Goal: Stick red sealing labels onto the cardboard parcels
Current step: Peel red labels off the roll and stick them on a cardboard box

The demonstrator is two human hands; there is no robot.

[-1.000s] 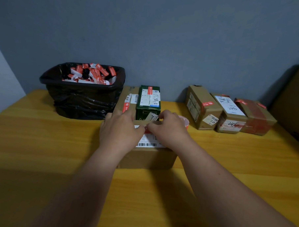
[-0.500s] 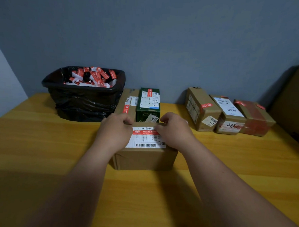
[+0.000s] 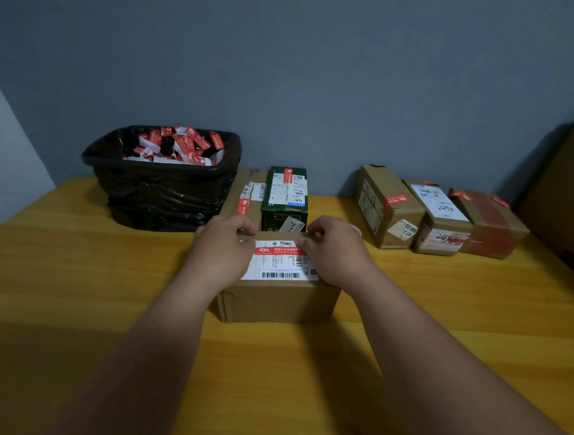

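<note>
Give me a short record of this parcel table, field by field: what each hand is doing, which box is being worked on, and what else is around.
left hand: rests on the front parcel's top, fingers curled at its far left edge
right hand: fingers on the red label's right end
front parcel: cardboard, on the wooden table
red label: lies across the top of the white shipping label
behind: green box, black bin of label scraps
right: three parcels by the wall

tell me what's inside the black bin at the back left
The black bin holds a heap of red and white label scraps, piled up to its rim. Whatever lies beneath that top layer is covered and cannot be seen.
</note>
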